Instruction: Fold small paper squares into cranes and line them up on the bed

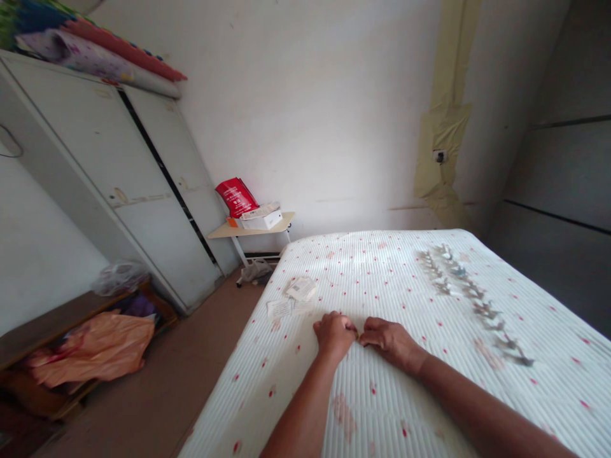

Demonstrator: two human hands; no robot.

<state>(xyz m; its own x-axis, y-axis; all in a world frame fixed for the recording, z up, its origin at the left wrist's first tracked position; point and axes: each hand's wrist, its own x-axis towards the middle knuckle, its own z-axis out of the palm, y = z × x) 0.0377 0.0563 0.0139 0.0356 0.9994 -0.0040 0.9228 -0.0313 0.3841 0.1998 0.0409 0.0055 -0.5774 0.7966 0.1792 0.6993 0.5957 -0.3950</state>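
Observation:
Over the middle of the bed, my left hand (pixel 335 332) and my right hand (pixel 389 340) face each other with fingertips almost touching. The fingers of both are closed in a pinch. Only a tiny yellowish bit shows between them; its kind is hidden by the fingers. Just beyond my left hand lie square pieces of printed paper (pixel 302 289), some stacked and some loose. To the right of my right hand, several small folded paper figures (pixel 484 310), shaped like birds, stand in slanting rows on the bed.
A white ribbed bedcover (pixel 382 407) with red dots spreads under everything. A small table (pixel 224 230) by the wall bears a red bag (pixel 236 197) and a white box (pixel 267 220). Left are a cabinet (pixel 95 146) and a wooden bench with an orange plastic bag (pixel 102 346).

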